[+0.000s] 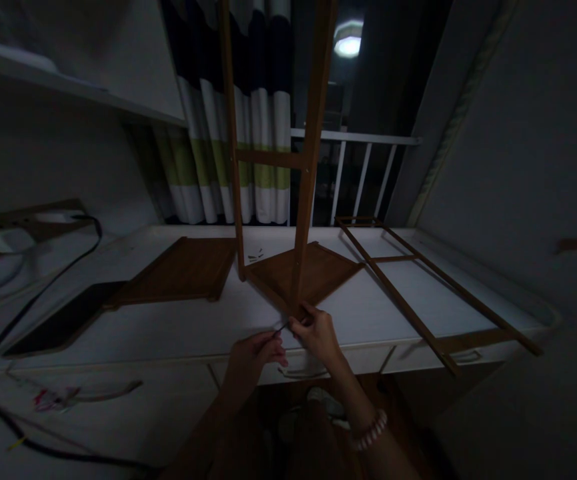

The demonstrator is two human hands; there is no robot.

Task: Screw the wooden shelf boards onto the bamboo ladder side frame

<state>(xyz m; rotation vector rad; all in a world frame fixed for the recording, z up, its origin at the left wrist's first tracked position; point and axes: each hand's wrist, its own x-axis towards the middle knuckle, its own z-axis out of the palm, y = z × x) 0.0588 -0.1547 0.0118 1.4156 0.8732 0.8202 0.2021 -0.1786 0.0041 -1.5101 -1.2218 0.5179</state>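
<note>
Pinched in my left hand is a thin dark rod, perhaps a hex key, whose tip reaches the near corner of a brown wooden panel. My right hand is closed around that same corner, at the foot of an upright wooden ladder-like frame. The frame stands along the panel's left edge, two posts joined by a crossbar. Fingers and dim light hide the joint itself. A few small slender pieces, probably screws, lie behind the panel.
On the white desk, a second wooden panel and a dark board lie to the left. Another ladder-like frame lies flat on the right, overhanging the front edge. A black cable runs down the left side. Curtains hang behind.
</note>
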